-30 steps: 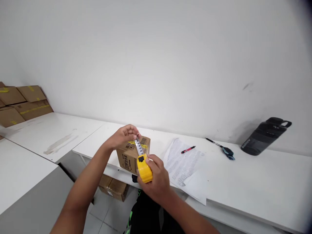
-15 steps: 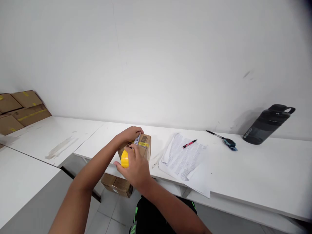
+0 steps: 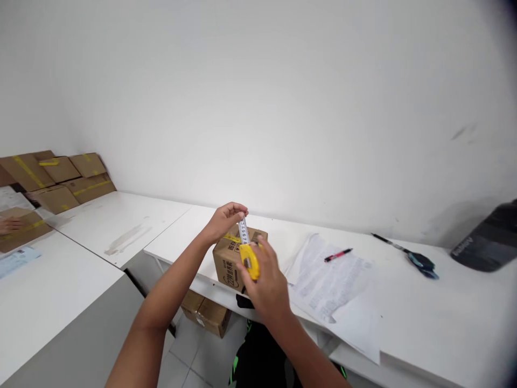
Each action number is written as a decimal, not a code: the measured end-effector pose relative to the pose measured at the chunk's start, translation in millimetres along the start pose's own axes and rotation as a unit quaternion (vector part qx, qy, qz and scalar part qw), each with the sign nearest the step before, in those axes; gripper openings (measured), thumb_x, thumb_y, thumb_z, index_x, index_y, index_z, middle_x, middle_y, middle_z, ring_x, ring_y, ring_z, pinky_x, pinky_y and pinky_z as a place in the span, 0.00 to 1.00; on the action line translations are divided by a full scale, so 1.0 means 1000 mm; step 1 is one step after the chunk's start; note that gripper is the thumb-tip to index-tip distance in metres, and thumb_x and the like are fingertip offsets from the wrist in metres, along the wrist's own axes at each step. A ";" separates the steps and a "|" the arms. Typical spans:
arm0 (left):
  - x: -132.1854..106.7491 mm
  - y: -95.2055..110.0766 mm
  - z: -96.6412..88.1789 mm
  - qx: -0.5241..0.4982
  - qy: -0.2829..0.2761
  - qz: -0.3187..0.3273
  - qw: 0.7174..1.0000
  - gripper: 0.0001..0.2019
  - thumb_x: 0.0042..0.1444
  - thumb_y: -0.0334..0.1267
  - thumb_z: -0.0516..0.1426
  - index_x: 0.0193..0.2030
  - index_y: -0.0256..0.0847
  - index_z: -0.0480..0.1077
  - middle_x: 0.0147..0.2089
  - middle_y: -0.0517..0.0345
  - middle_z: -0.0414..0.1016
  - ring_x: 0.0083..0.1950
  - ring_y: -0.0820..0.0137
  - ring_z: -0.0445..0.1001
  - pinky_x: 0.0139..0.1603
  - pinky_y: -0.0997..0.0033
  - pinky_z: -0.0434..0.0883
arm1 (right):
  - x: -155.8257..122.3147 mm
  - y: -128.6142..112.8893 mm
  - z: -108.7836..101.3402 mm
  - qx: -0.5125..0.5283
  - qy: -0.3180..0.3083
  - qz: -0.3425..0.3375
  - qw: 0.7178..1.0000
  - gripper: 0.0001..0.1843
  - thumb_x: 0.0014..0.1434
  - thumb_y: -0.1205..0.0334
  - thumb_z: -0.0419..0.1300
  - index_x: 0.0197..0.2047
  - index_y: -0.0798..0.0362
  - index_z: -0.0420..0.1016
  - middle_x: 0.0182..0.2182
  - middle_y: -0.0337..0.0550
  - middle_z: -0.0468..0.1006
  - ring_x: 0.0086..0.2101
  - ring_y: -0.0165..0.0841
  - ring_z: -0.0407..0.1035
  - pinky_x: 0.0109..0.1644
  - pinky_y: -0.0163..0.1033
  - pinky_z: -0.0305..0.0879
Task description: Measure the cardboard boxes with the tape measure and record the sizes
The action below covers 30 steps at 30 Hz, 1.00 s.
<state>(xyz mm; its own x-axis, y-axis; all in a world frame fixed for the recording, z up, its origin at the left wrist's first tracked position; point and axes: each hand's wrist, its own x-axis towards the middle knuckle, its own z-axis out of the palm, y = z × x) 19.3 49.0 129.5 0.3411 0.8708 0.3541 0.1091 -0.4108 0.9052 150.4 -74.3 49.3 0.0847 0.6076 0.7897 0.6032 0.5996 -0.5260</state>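
A small brown cardboard box (image 3: pixel 226 268) with printed sides and yellow tape sits at the front edge of the white table. Above it, my right hand (image 3: pixel 266 275) grips the yellow case of a tape measure (image 3: pixel 249 262). A short length of its white, numbered blade is drawn out toward the wall. My left hand (image 3: pixel 226 220) pinches the blade's far end between thumb and fingers, over the box's back part. My hands and the tape measure hide some of the box's top and right side.
Right of the box lie written paper sheets (image 3: pixel 327 285) with a red pen (image 3: pixel 338 255) on top. Farther right are a black pen (image 3: pixel 390 242), a dark bluish object (image 3: pixel 422 264) and a dark bottle (image 3: pixel 488 240). Cardboard boxes (image 3: pixel 91 186) and another person's hand (image 3: pixel 10 225) are at left.
The view has turned left, bringing another person's hand into sight. The tape measure is lifted and turned, so its case and blade now show above the box; both hands still hold it.
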 end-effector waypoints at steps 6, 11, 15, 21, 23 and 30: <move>-0.046 0.029 0.027 0.040 -0.094 -0.015 0.995 0.18 0.58 0.51 0.57 0.49 0.43 0.76 0.49 0.49 0.78 0.52 0.58 0.74 0.53 0.60 0.70 | -0.004 0.026 -0.013 0.045 0.071 0.049 0.995 0.29 0.62 0.55 0.57 0.64 0.43 0.53 0.56 0.53 0.66 0.57 0.46 0.64 0.55 0.58 0.69; -0.066 -0.008 0.002 0.199 -0.027 0.050 0.978 0.30 0.46 0.55 0.65 0.56 0.50 0.73 0.61 0.51 0.71 0.66 0.51 0.62 0.68 0.53 0.55 | -0.007 0.040 -0.013 0.077 0.078 0.126 0.986 0.30 0.57 0.51 0.63 0.59 0.48 0.61 0.51 0.53 0.71 0.52 0.46 0.69 0.54 0.55 0.69; -0.078 -0.044 -0.058 0.176 0.043 0.004 0.983 0.35 0.47 0.61 0.61 0.61 0.49 0.69 0.67 0.48 0.64 0.68 0.51 0.60 0.67 0.52 0.56 | 0.012 0.046 -0.016 0.115 0.035 0.117 0.986 0.29 0.56 0.51 0.63 0.59 0.49 0.61 0.53 0.52 0.70 0.53 0.44 0.67 0.57 0.52 0.66; -0.114 -0.097 -0.090 -0.026 0.056 -0.201 0.978 0.41 0.50 0.74 0.44 0.57 0.47 0.70 0.57 0.42 0.74 0.60 0.54 0.70 0.52 0.51 0.70 | 0.075 0.046 0.025 0.121 -0.154 0.028 0.980 0.27 0.60 0.54 0.58 0.62 0.48 0.61 0.52 0.50 0.69 0.52 0.42 0.66 0.57 0.51 0.64; -0.119 -0.103 -0.074 -0.043 0.091 -0.205 0.974 0.35 0.53 0.69 0.49 0.59 0.48 0.68 0.58 0.43 0.72 0.60 0.55 0.70 0.52 0.52 0.70 | 0.097 0.044 0.045 0.120 -0.256 -0.021 0.959 0.26 0.61 0.56 0.56 0.62 0.48 0.61 0.51 0.49 0.69 0.50 0.40 0.67 0.56 0.49 0.64; -0.101 -0.095 -0.019 -0.139 0.143 -0.125 0.972 0.33 0.51 0.49 0.64 0.62 0.42 0.63 0.58 0.45 0.72 0.56 0.57 0.72 0.58 0.57 0.67 | 0.120 0.038 0.075 0.111 -0.454 -0.127 0.875 0.25 0.62 0.60 0.55 0.62 0.45 0.61 0.54 0.46 0.66 0.50 0.38 0.66 0.56 0.46 0.62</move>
<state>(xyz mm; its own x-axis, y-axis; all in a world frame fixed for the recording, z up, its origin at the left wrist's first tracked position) -43.2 5.6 12.2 0.0579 0.9899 0.1297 -0.1141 -0.1225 0.9859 123.5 60.6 100.5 -0.7555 0.5430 0.3666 0.3338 0.8005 -0.4977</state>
